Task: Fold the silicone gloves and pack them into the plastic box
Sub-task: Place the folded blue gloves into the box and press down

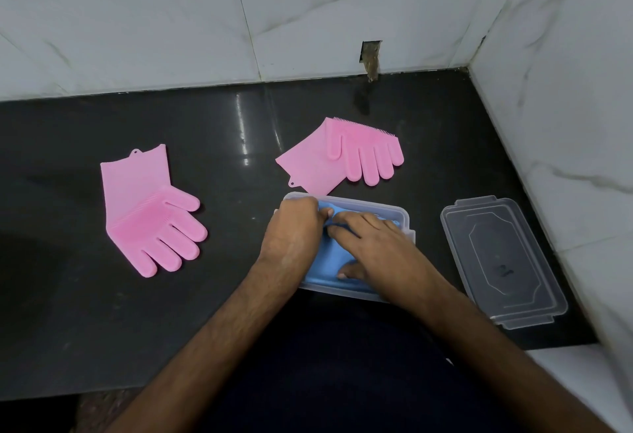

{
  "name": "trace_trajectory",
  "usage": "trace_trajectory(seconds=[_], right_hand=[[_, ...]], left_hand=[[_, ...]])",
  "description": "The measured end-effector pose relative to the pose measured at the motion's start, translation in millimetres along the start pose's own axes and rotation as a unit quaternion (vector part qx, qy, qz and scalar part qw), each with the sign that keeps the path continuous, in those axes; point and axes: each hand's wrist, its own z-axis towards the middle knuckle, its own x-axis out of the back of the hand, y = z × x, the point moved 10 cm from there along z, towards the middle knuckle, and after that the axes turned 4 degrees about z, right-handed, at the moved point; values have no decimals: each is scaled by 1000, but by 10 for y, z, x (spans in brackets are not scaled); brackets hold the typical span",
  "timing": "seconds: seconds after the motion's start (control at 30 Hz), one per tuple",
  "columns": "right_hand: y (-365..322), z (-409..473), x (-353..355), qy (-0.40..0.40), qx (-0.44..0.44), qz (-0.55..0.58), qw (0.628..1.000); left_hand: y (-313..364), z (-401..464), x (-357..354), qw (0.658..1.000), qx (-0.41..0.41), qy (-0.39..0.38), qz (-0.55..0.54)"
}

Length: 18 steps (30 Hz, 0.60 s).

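Note:
A clear plastic box point(399, 210) sits on the black counter near its front edge, with a folded blue silicone glove point(329, 268) inside. My left hand point(294, 227) is at the box's left end, fingers curled onto the blue glove. My right hand point(373, 244) lies flat on the glove, fingers stretched leftward and thumb on its near part, pressing it down. One pink glove point(150, 216) lies flat at the left, bristled palm up. A second pink glove point(342, 155), folded over, lies just behind the box.
The box's clear lid point(500, 261) lies to the right, close to the marble side wall point(565, 124). Marble tiles back the black counter point(68, 312), with a small hole point(370, 55) in the back wall. The counter's front edge runs under my forearms.

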Motion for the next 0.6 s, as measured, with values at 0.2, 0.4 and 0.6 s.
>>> trace_trajectory(seconds=[0.2, 0.4, 0.6], right_hand=[[23, -6, -29, -29, -3, -2, 1000], [71, 7, -51, -40, 6, -2, 999], [99, 31, -94, -43, 10, -4, 999]], left_hand=[[91, -124, 241, 985, -98, 102, 96], [213, -370, 208, 919, -323, 81, 210], [-14, -211, -39, 911, -294, 2, 289]])
